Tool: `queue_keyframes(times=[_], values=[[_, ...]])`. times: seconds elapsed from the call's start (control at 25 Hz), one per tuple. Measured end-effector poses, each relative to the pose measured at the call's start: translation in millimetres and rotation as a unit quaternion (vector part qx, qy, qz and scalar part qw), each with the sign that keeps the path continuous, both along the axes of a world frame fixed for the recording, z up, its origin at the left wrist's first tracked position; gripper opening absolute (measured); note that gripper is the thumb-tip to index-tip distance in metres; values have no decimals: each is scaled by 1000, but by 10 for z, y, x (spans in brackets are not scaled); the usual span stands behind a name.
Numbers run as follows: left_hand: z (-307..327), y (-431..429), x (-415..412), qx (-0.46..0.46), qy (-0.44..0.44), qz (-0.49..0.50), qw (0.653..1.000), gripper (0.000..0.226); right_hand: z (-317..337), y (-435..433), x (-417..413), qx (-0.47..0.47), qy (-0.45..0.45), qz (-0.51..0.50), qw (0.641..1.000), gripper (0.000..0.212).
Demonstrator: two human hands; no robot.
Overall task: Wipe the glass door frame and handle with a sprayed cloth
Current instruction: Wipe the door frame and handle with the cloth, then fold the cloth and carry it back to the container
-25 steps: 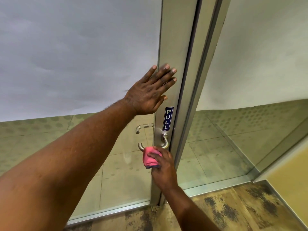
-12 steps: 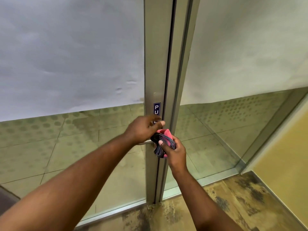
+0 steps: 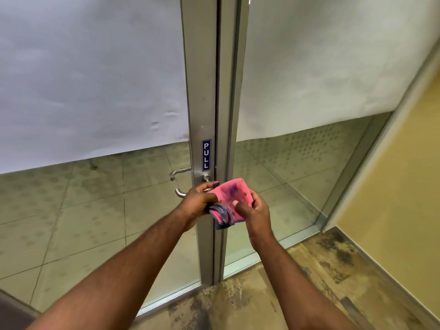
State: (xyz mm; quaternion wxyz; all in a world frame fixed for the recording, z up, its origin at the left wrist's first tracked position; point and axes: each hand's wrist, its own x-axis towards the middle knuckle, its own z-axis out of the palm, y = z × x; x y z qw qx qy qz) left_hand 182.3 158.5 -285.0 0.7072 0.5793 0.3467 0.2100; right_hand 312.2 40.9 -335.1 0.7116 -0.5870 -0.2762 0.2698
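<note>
A pink cloth (image 3: 232,196) with dark purple stains and a grey-blue edge is held flat in front of the door. My left hand (image 3: 198,202) grips its left side and my right hand (image 3: 253,208) grips its right side, thumb on top. Behind the cloth runs the upright silver door frame (image 3: 202,91), with a blue PULL sticker (image 3: 206,154). The metal lever handle (image 3: 181,192) shows just left of my left hand, mostly hidden by it. A second handle (image 3: 178,172) sits behind the glass.
Glass panels (image 3: 95,210) on both sides are covered above by white film (image 3: 83,79). A yellow wall (image 3: 392,186) stands at the right. The stained floor (image 3: 297,282) lies below the door, with a metal threshold along the glass.
My left hand came off the door frame and down to the cloth. Both hands now hold the cloth spread out, where before the right hand alone held it bunched by the handle.
</note>
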Motion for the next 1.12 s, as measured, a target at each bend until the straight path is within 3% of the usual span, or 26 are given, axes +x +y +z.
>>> queue_keyframes(times=[0.24, 0.56, 0.88, 1.12], values=[[-46, -236, -65, 18, -9, -138, 990, 40, 113, -275, 119, 59, 73, -70, 993, 63], [-40, -850, 235, -41, -68, -124, 989, 31, 59, -770, 107, 167, 221, -53, 959, 60], [-250, -1812, 655, 28, -64, -127, 989, 7, 68, -1916, 270, 68, 94, -197, 974, 25], [-277, -2982, 836, 11, -91, -132, 987, 11, 146, -3104, 284, 33, 55, -257, 964, 15]])
